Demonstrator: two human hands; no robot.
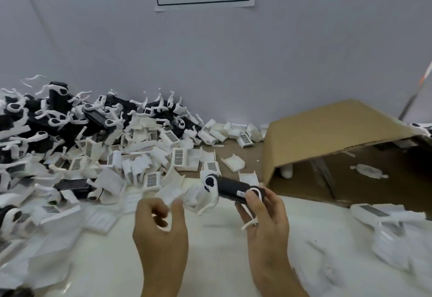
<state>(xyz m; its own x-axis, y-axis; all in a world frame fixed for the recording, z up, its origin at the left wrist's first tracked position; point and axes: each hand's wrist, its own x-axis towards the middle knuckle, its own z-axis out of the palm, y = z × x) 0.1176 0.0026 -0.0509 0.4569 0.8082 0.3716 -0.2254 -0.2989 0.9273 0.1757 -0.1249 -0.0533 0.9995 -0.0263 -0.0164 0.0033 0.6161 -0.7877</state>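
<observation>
The right hand (266, 217) clamps fingers and thumb on one end of a black unit (230, 189) at 2 o'clock of the left hand (161, 231) — curled, contents unclear — a grip so off-centre the unit could tip into loose white clips (140, 156) at 11 o'clock

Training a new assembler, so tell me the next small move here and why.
Probably bring the left hand across to the free end of the black part. The right hand grips only one end, a white strap dangles loose under those fingers, and the left hand is curled, apart from the part.
</observation>
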